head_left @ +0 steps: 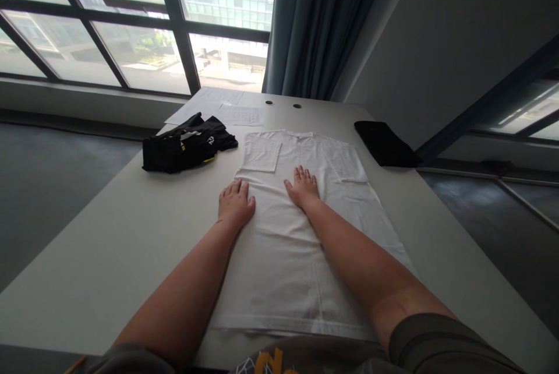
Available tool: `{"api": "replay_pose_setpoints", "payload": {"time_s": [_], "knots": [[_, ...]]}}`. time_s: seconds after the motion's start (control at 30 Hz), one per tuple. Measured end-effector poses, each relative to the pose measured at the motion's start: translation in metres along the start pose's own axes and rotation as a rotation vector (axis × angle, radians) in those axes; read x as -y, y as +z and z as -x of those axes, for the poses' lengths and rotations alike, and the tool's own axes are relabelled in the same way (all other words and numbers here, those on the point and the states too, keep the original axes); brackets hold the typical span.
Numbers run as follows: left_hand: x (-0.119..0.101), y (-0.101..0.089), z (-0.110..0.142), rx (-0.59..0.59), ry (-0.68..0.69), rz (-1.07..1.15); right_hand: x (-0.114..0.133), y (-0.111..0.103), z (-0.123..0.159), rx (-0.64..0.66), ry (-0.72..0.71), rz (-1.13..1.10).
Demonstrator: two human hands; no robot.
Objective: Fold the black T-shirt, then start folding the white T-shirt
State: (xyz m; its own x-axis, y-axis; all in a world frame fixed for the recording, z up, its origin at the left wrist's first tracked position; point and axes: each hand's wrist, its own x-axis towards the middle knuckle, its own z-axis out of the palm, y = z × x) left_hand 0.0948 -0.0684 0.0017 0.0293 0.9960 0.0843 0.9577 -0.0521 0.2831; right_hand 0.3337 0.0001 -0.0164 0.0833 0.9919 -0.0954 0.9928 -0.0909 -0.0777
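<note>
White T-shirt (301,234) lies flat under both palms: left hand (236,202) and right hand (302,186), fingers apparently outstretched, gripping nothing.

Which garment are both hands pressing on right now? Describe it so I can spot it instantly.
On the long white table by the window, it is the white T-shirt spread flat in the middle, sleeves folded inward. The left hand rests at its left edge and the right hand on its chest. The neighbouring black bundled garment and black folded cloth are dark.
</note>
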Motion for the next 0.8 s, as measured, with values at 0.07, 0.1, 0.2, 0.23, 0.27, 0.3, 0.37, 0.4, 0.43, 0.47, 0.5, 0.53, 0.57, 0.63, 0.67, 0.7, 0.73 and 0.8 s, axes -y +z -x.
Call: {"api": "replay_pose_setpoints", "payload": {"time_s": [0.07, 0.1, 0.2, 0.23, 0.27, 0.3, 0.37, 0.4, 0.43, 0.47, 0.5, 0.53, 0.57, 0.63, 0.67, 0.7, 0.73, 0.8], "knots": [[0.0, 0.0, 0.0, 0.004, 0.001, 0.001, 0.0, 0.0, 0.0, -0.003, 0.001, -0.007], [0.0, 0.001, 0.0, 0.007, 0.002, 0.0, 0.0, 0.0, -0.001, -0.002, 0.001, -0.009], [0.0, 0.002, 0.001, 0.028, 0.01, -0.009, 0.001, 0.0, -0.002, 0.004, 0.002, -0.008], [0.0, 0.002, 0.003, 0.037, 0.012, -0.013, 0.001, 0.0, -0.003, 0.006, 0.003, -0.005], [0.0, 0.002, 0.004, 0.047, 0.014, -0.017, 0.001, 0.0, -0.003, 0.007, 0.004, 0.0], [0.0, 0.003, 0.005, 0.058, 0.014, -0.022, 0.001, 0.0, -0.004, 0.009, 0.005, 0.006], [0.0, 0.003, 0.008, 0.081, 0.01, -0.032, 0.001, 0.001, -0.005, 0.012, 0.004, 0.017], [0.0, 0.003, 0.009, 0.092, 0.006, -0.037, 0.0, 0.001, -0.006, 0.014, 0.004, 0.018], [-0.001, 0.003, 0.01, 0.103, 0.002, -0.042, 0.0, 0.001, -0.007, 0.015, 0.003, 0.015], [-0.002, 0.003, 0.011, 0.111, -0.002, -0.046, 0.0, 0.001, -0.007, 0.017, 0.003, 0.01], [-0.002, 0.002, 0.012, 0.118, -0.006, -0.051, 0.0, 0.001, -0.008, 0.017, 0.004, 0.004], [-0.003, 0.001, 0.013, 0.125, -0.009, -0.057, 0.0, 0.002, -0.009, 0.017, 0.005, -0.002], [-0.003, 0.001, 0.015, 0.129, -0.01, -0.065, 0.0, 0.002, -0.009, 0.018, 0.007, -0.007], [-0.003, -0.001, 0.019, 0.133, -0.006, -0.087, 0.001, 0.001, -0.01, 0.021, 0.008, -0.011], [-0.001, -0.002, 0.022, 0.134, -0.003, -0.099, 0.001, 0.001, -0.01, 0.024, 0.008, -0.012], [0.0, -0.003, 0.025, 0.135, 0.001, -0.11, 0.001, 0.001, -0.01, 0.028, 0.007, -0.014], [0.003, -0.004, 0.029, 0.137, 0.005, -0.121, 0.001, 0.001, -0.01, 0.034, 0.003, -0.016], [0.01, -0.006, 0.039, 0.144, 0.019, -0.135, 0.001, 0.001, -0.01, 0.042, -0.005, -0.021]]}}
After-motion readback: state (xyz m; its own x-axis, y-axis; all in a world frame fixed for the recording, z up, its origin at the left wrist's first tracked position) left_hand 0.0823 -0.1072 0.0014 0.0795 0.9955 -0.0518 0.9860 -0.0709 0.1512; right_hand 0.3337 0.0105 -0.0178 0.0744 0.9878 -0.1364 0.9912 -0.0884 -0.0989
